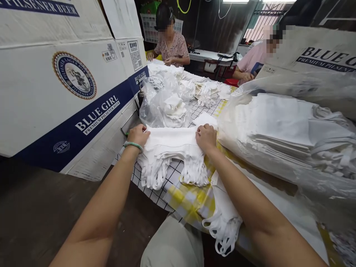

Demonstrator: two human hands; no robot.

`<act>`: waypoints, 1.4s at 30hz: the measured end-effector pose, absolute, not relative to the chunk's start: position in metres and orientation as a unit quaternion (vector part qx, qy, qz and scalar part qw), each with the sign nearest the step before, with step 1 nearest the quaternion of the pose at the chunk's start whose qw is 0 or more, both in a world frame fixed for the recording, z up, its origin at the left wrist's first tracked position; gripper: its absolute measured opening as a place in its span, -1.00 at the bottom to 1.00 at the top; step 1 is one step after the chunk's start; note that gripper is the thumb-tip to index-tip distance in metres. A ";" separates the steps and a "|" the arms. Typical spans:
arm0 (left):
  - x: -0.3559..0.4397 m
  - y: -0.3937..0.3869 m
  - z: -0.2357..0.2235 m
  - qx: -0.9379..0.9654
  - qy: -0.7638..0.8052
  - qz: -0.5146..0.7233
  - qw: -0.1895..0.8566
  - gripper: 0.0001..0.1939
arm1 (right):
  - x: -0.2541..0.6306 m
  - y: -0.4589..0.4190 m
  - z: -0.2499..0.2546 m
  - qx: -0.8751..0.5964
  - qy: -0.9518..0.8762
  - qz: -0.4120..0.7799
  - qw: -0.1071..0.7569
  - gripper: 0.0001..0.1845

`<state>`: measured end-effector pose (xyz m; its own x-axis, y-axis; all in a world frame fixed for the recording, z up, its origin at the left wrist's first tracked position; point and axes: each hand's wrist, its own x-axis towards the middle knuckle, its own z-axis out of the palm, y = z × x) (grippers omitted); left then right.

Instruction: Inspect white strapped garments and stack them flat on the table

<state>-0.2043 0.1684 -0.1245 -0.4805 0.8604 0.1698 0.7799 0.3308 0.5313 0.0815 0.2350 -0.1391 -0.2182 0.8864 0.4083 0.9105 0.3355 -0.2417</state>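
A stack of white cloth pieces with strap loops (172,138) lies on the table in front of me, its loops hanging toward me in two bunches. My left hand (138,135) is closed on the stack's left far corner, thumb at the edge. At the right far corner my right hand (206,137) grips the same stack with bent fingers. Some of the fingertips are hidden from me. Beyond the right hand another white cloth piece (205,119) lies flat. Beneath my right forearm more white cloth with loops (224,207) hangs at the table's near edge.
A large beer carton (36,74) walls off the left. Clear plastic bags with white cloth (175,107) lie ahead. On the right, a plastic-lined carton holds stacked white cloth (283,118). Two people (172,48) sit across the checkered table (174,172).
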 end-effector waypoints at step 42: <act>-0.003 0.016 -0.002 0.538 0.269 0.551 0.578 -0.78 | 0.347 -0.079 0.003 -0.421 -0.500 0.324 0.684 -0.64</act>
